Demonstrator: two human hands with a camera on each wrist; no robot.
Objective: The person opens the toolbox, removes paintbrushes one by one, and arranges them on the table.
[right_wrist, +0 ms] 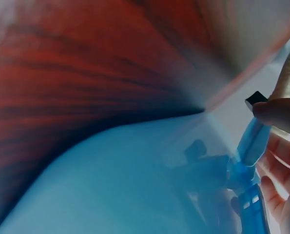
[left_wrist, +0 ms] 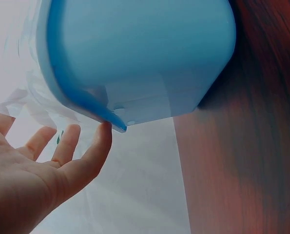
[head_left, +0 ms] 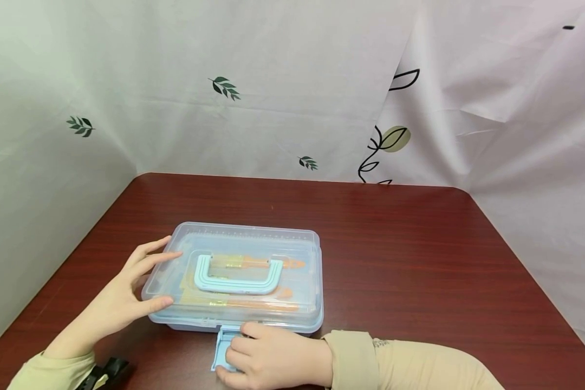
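A clear light-blue plastic case (head_left: 239, 276) with a blue carry handle (head_left: 236, 273) lies flat on the dark red table (head_left: 409, 260). Orange-tipped tools show through its lid. My left hand (head_left: 127, 295) rests against the case's left end, its fingers straight on the lid edge; the left wrist view shows the thumb touching the case's rim (left_wrist: 103, 114). My right hand (head_left: 263, 357) is at the front edge, its fingers curled round the opened blue latch (head_left: 222, 349). The right wrist view shows that latch (right_wrist: 249, 156) pinched between thumb and fingers.
White curtains (head_left: 273, 81) printed with leaves hang right behind and beside the table. A black strap object (head_left: 108, 371) sits at my left wrist near the front edge. Bare tabletop stretches to the right of the case and behind it.
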